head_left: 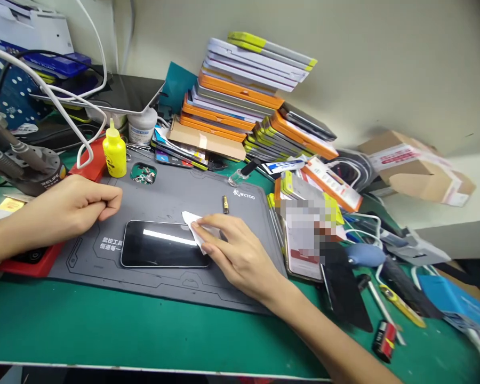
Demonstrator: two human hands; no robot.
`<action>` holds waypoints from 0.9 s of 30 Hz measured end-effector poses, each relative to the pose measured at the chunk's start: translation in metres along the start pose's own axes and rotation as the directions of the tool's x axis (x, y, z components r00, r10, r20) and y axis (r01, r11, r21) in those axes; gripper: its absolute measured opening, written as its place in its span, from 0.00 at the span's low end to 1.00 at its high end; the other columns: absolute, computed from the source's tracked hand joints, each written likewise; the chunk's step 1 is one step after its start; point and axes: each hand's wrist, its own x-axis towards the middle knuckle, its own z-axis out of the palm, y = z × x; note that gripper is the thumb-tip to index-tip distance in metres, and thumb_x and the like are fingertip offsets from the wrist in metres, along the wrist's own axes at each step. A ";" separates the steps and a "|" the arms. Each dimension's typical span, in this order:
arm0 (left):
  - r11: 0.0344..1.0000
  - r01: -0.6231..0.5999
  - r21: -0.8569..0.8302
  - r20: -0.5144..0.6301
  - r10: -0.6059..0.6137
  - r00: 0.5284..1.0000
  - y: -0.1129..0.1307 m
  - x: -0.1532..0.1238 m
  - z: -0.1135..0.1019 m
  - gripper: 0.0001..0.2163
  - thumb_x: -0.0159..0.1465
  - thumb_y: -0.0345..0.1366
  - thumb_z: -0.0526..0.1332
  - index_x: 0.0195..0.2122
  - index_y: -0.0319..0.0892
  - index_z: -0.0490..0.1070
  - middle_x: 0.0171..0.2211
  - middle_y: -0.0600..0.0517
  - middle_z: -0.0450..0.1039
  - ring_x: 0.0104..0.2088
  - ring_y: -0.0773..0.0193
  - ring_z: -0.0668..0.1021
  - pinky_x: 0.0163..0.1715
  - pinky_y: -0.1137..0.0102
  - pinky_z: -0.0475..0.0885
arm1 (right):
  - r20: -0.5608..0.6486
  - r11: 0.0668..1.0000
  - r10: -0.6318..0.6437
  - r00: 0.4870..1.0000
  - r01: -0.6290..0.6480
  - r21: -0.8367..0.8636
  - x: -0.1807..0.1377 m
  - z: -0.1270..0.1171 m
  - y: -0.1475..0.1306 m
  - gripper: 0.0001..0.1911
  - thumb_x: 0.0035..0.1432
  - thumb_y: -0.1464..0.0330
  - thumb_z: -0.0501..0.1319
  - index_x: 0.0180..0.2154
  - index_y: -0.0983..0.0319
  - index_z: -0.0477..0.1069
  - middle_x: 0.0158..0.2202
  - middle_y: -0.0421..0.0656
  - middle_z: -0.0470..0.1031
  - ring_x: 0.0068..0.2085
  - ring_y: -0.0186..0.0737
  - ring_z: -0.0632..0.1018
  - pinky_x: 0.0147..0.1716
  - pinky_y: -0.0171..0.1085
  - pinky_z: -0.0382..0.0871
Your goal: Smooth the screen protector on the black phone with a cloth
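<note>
A smartphone (160,253) with a dark, glossy screen lies face up on the grey work mat (240,293), a bright strip of light reflected in its glass. My right hand (240,250) pinches a folded white wipe (192,223) at the phone's right end; the fingers partly hide that end. To the left, my left hand (84,200) is closed in a fist above the mat's left side, apart from the phone, with nothing showing in it. Behind the phone, a small brass-coloured brush tip (225,205) stands on the mat.
A yellow bottle (114,152) and a white tub (142,127) stand at the back left. Stacked flat boxes (240,96) rise behind the mat. Phones, cables, a blue air blower (366,255) and a yellow cutter (402,305) crowd the right. A screwdriver holder (28,165) stands left.
</note>
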 end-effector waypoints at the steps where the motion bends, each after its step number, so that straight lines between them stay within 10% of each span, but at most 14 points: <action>1: 1.000 0.008 0.001 0.002 -0.008 1.000 0.002 0.000 -0.001 0.06 0.57 0.28 0.50 0.25 0.44 0.61 0.18 0.59 0.55 0.20 0.69 0.58 0.21 0.68 0.52 | 0.002 1.000 -0.016 1.000 0.016 0.007 0.000 -0.002 0.002 0.22 0.77 0.70 0.56 0.67 0.56 0.72 0.57 0.51 0.81 0.60 0.53 0.80 0.57 0.56 0.79; 27: 0.990 -0.028 0.136 0.048 0.022 0.999 0.001 0.005 -0.003 0.06 0.56 0.29 0.50 0.25 0.45 0.61 0.18 0.58 0.61 0.21 0.66 0.65 0.24 0.70 0.58 | 0.061 0.999 -0.036 0.997 0.034 0.028 0.011 0.004 0.002 0.21 0.79 0.65 0.55 0.68 0.55 0.73 0.70 0.51 0.73 0.74 0.54 0.69 0.71 0.64 0.67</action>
